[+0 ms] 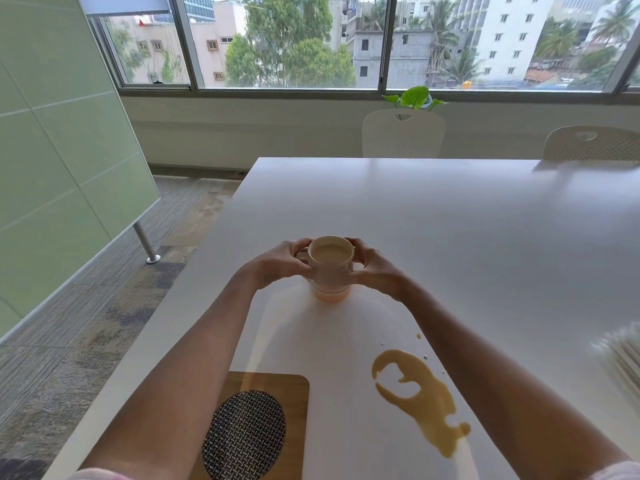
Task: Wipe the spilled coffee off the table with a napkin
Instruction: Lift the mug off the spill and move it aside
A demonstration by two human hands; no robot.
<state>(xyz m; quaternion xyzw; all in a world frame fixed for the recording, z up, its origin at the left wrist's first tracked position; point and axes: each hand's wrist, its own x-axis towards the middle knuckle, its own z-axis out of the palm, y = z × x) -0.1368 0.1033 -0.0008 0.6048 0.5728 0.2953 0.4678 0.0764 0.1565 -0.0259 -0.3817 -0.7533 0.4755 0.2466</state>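
Note:
A pale mug (329, 271) of milky coffee stands on the white table (450, 220), out in front of me. My left hand (277, 265) wraps its left side by the handle, and my right hand (377, 271) wraps its right side. A tan puddle of spilled coffee (422, 393) lies on the table nearer to me, between my forearms and close to the right one, with a few small drops around it. A blurred whitish stack, possibly napkins (623, 358), shows at the right edge.
A wooden board (298, 386) with a black-and-white woven coaster (246, 434) lies near the front edge under my left forearm. Two white chairs (403, 136) stand at the table's far side. The table's left edge drops to carpet.

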